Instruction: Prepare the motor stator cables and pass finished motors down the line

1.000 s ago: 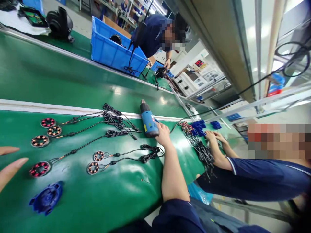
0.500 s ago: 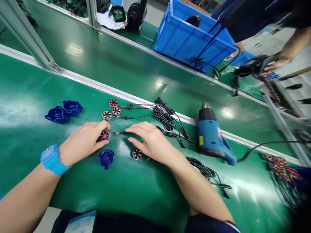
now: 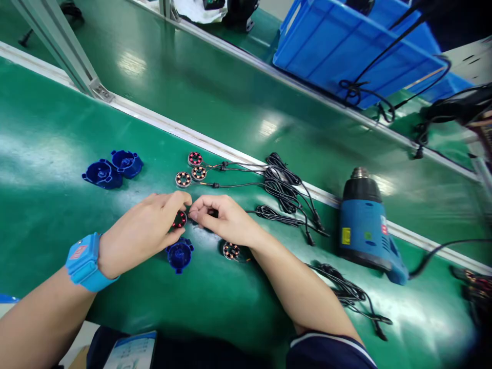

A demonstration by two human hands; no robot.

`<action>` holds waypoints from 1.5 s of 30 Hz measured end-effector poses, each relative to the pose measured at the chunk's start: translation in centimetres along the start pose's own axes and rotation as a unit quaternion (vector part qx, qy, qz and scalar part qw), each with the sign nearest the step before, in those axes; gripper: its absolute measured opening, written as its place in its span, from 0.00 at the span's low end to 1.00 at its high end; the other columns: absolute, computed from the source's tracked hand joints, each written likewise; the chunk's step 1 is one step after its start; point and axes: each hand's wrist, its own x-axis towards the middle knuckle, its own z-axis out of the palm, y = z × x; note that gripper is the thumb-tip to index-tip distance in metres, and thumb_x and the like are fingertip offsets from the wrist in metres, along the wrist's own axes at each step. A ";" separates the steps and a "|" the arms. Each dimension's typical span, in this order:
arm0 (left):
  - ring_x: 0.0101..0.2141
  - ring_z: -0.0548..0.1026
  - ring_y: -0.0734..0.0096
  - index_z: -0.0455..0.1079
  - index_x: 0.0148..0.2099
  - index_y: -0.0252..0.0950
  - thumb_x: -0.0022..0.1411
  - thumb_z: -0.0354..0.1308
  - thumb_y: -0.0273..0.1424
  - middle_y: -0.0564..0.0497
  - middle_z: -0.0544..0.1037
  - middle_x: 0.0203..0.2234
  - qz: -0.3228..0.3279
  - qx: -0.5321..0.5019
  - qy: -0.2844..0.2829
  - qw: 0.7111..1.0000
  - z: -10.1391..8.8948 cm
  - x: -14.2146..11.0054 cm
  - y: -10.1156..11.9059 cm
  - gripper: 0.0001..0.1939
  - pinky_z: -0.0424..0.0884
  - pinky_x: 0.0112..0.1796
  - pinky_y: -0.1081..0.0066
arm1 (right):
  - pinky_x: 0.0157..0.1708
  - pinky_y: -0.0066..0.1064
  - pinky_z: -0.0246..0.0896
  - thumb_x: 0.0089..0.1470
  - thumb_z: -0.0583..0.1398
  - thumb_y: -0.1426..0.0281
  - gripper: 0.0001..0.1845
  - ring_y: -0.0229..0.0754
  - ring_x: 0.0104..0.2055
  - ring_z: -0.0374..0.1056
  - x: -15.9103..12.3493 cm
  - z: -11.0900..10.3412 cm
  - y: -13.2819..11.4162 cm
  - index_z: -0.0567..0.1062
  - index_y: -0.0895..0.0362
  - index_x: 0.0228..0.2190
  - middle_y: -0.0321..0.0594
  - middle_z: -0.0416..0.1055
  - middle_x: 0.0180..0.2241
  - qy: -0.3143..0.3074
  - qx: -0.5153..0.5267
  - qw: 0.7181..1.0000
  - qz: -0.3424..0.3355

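My left hand, with a blue wristband, pinches a small round stator ring with red and copper coils, just above the green mat. My right hand meets it from the right, fingers pinched at the ring's edge where its black wire leaves. A dark blue plastic housing lies just below the two hands. Another coil ring lies under my right wrist. Three more rings with black cables lie a little farther back.
Two blue housings sit at the left. A blue heat gun lies at the right with its cord trailing off. More coiled black wire lies near my right forearm. Blue crates stand beyond the conveyor belt; a metal post rises at the left.
My right hand let go of the heat gun and came left. Both hands closed on one coil ring and lifted it slightly; the view swung left and down.
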 end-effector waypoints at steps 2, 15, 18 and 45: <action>0.38 0.78 0.59 0.58 0.53 0.40 0.62 0.63 0.30 0.48 0.78 0.42 -0.007 -0.044 -0.043 0.998 -0.1 0.1 -0.3 0.21 0.73 0.36 0.64 | 0.35 0.30 0.61 0.64 0.61 0.66 0.07 0.36 0.31 0.69 -0.3 -0.3 -0.2 0.77 0.56 0.38 0.33 0.76 0.29 0.005 -0.096 0.995 -0.033; 0.48 0.76 0.62 0.64 0.40 0.37 0.68 0.57 0.31 0.47 0.76 0.47 -0.045 -0.060 0.107 0.991 2.4 2.8 -2.4 0.04 0.74 0.48 0.61 | 0.56 0.42 0.64 0.59 0.66 0.72 0.18 0.47 0.54 0.70 1.0 -1.9 1.8 0.74 0.55 0.51 0.43 0.75 0.51 0.175 -0.283 0.927 -0.171; 0.46 0.77 0.63 0.64 0.43 0.38 0.67 0.58 0.30 0.49 0.77 0.44 -0.034 -0.039 0.135 0.990 1.9 2.5 -1.8 0.06 0.74 0.46 0.64 | 0.53 0.40 0.66 0.58 0.66 0.72 0.20 0.45 0.50 0.72 1.2 -1.7 2.0 0.73 0.54 0.52 0.42 0.76 0.50 0.140 -0.262 0.939 -0.174; 0.42 0.77 0.62 0.62 0.58 0.39 0.70 0.57 0.46 0.49 0.76 0.41 -0.059 -0.076 0.034 0.995 0.9 2.0 -2.7 0.22 0.73 0.43 0.64 | 0.54 0.42 0.62 0.63 0.52 0.74 0.20 0.44 0.48 0.72 0.5 -2.8 1.0 0.71 0.54 0.55 0.39 0.78 0.43 0.147 -0.170 0.969 -0.097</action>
